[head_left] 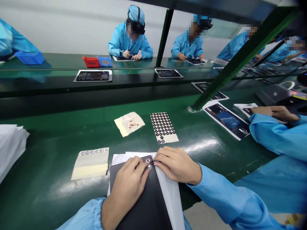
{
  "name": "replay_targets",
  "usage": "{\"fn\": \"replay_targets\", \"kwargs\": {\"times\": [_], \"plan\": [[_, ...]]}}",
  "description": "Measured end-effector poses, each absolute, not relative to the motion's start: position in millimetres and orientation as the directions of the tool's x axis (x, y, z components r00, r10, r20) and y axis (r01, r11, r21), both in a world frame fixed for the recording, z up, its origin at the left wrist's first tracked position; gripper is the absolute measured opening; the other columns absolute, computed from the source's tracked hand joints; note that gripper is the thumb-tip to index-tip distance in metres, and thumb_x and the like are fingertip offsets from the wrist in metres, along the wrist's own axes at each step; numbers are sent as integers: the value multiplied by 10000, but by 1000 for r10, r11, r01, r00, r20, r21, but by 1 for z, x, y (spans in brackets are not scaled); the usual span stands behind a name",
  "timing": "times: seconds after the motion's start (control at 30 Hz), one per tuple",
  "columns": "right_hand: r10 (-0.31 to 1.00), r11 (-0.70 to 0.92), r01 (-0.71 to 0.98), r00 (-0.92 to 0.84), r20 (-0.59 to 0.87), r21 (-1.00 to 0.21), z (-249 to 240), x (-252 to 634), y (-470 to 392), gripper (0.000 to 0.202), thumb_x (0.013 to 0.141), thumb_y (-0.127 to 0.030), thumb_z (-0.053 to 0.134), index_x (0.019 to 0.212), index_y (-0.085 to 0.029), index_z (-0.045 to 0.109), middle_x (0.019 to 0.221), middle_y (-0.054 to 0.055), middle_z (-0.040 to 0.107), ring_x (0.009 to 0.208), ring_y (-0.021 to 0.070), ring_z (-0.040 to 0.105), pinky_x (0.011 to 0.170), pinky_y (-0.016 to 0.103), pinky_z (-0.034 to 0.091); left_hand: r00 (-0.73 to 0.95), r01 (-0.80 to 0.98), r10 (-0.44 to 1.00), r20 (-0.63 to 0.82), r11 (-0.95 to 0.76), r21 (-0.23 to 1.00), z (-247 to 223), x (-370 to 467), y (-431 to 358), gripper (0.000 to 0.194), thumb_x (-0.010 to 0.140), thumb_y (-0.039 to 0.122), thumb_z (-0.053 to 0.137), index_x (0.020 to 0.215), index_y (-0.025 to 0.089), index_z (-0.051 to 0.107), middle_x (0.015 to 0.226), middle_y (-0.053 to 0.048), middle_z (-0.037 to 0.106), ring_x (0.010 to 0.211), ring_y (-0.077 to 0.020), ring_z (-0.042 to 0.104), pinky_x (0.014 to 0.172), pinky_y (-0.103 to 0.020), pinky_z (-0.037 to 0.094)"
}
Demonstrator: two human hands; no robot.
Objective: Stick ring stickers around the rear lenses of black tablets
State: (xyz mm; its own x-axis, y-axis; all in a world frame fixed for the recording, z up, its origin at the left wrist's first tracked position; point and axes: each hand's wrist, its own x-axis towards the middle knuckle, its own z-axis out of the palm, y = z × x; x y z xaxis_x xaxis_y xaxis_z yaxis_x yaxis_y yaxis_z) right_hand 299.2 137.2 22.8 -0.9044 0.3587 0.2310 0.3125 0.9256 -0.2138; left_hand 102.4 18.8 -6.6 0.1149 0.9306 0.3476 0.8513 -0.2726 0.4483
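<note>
A flat black tablet-like panel (153, 198) lies on white paper (171, 195) at the table's near edge. My left hand (128, 180) rests on the panel, thumb and fingers closed by its upper right corner. What those fingers hold, if anything, is too small to make out. My right hand (176, 164) comes in from the right, pinching dark tweezers (152, 162) whose tips point at that corner. Just above the tips sits a small part with a red centre (148, 160). Beneath the tips is a small shiny piece (149, 166).
Beyond the panel lie a sheet of black ring stickers (164, 127), a sheet with small reddish pieces (131, 124) and a sticker sheet (90, 164). White papers (11, 147) are stacked left. A co-worker's sleeve (275, 131) is close on the right. A green post (240, 64) slants overhead.
</note>
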Motion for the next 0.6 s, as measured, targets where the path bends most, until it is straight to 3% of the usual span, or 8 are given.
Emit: {"fn": "replay_targets", "kwargs": {"times": [0.1,0.27,0.37,0.47,0.6], "plan": [[330,940,298,-918,220,-169,27,297,140,226,1045,-278,502,972,-180,692,897,40,670,768,184,556,633,330,337,110,862,936,334,-257,437,-5,103,23,168,1013,172,527,944,192,679,879,-37,657,803,-213,651,730,-343,542],[284,957,261,-933,219,-130,27,290,142,240,1048,-284,506,933,-184,691,863,30,662,741,181,543,617,336,322,-76,785,948,308,-133,605,-2,98,30,184,1013,187,529,924,199,689,956,-35,652,745,-152,663,657,-271,529],[282,959,261,-924,258,-112,22,289,145,266,1062,-272,486,910,-173,680,854,34,663,747,181,546,629,336,346,-45,794,936,348,-177,581,-5,95,32,190,1010,173,541,959,205,721,1047,-42,675,807,-158,690,730,-288,546],[316,949,295,-888,334,-113,17,290,146,267,1064,-241,477,898,-164,672,850,38,667,761,180,554,649,331,372,14,813,940,340,-209,544,-10,93,33,186,1011,165,550,973,209,727,1011,-33,709,889,-195,702,809,-327,559],[299,954,287,-882,365,-89,18,295,142,203,1035,-249,532,939,-163,689,855,40,670,758,186,540,625,335,371,25,826,939,343,-213,522,-13,94,33,164,1010,171,558,997,202,719,1021,-37,724,889,-204,702,819,-348,574]]}}
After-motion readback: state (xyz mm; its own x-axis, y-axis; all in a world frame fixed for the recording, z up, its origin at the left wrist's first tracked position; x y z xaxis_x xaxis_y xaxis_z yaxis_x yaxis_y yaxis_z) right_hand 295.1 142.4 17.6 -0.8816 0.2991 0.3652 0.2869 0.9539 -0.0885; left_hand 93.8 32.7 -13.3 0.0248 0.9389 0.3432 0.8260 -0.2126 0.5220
